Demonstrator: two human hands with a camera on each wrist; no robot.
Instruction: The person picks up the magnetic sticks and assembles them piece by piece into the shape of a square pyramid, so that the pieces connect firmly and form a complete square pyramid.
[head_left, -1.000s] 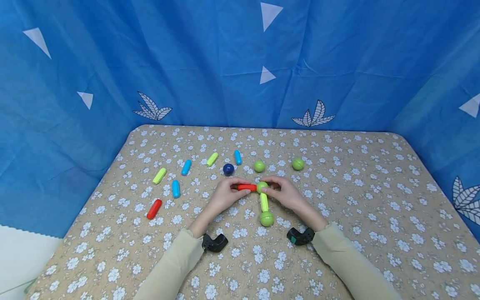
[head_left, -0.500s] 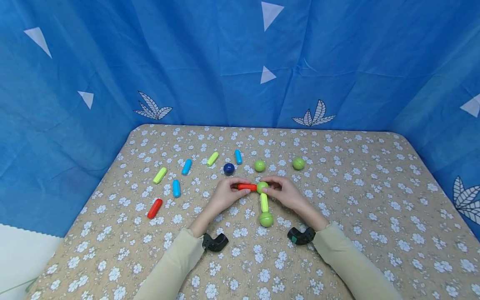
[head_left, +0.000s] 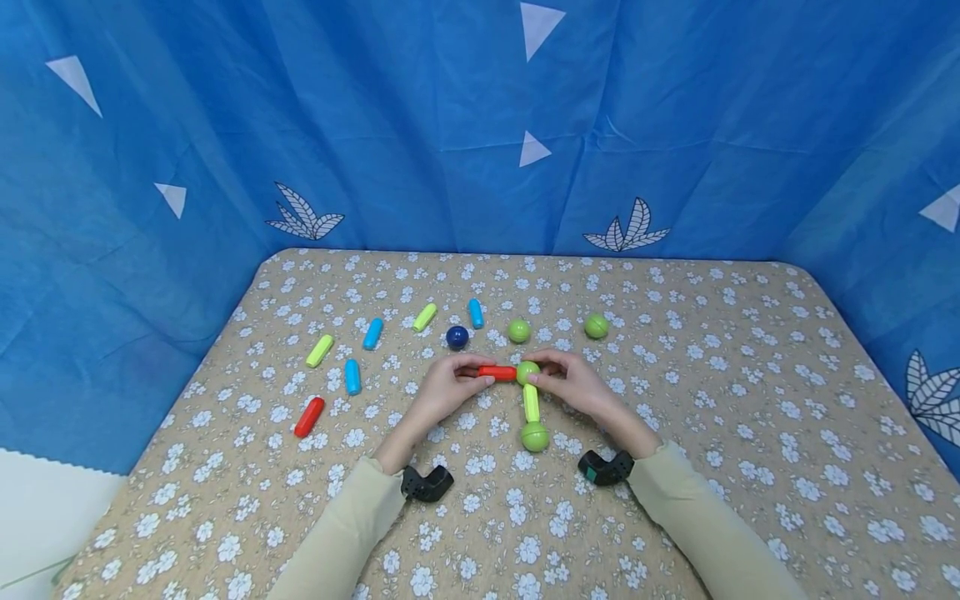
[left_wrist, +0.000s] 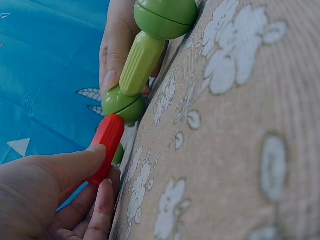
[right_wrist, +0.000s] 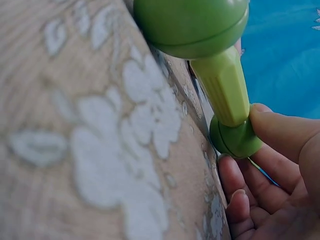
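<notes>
- Reaching in from the near side: left sleeve (head_left: 337, 533) and right sleeve (head_left: 712, 525), a black device at each wrist.
- Near green ball (head_left: 535, 437), one: near end of the joined piece, touched by neither hand.
- Loose red stick (head_left: 309, 417), one: on the floral cloth (head_left: 750, 375), well left of the hands.
- Yellow-green link (head_left: 532, 403), one: running from that ball to the corner ball.
- Left hand (head_left: 447, 385): thumb and fingers pinching the held red stick, parted only by its thickness.
- Right hand (head_left: 573, 385): thumb and fingers gripping the corner ball, spread about its breadth.
- Held red stick (head_left: 498, 373), one: crosswise between the hands, right end touching the corner ball.
- Corner ball (head_left: 528, 372), one, green: link on its near side, red stick on its left.
- Change: the joined piece now sits slightly farther right, both grips unchanged. Judgement: stick and ball seem to shift together, so the joint looks made or nearly so; how firmly it is seated cannot be told.
- Loose blue sticks, three (head_left: 352, 377) (head_left: 372, 333) (head_left: 476, 313); loose yellow-green sticks, two (head_left: 319, 351) (head_left: 425, 317): left and far.
- Dark blue ball (head_left: 457, 337), one; spare green balls, two (head_left: 519, 331) (head_left: 596, 326): beyond the hands.
- Blue curtain (head_left: 420, 167): behind the far edge.
</notes>
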